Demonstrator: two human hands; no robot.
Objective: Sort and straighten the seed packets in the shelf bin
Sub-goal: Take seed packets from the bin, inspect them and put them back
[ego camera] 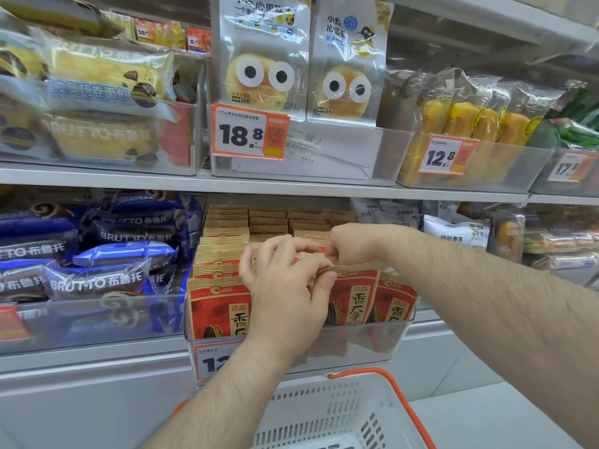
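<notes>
Two bare forearms, no sleeves in view, dark hair along both, left hand (285,296) and right hand (348,243) bare, no gloves, no rings, no watch or wristband, short plain nails, thumbnail of left hand unpainted

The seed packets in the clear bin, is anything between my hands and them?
Nothing visible. The left hand pinches the top edge of a front seed packet, and the right hand grips packet tops just behind it.
</notes>
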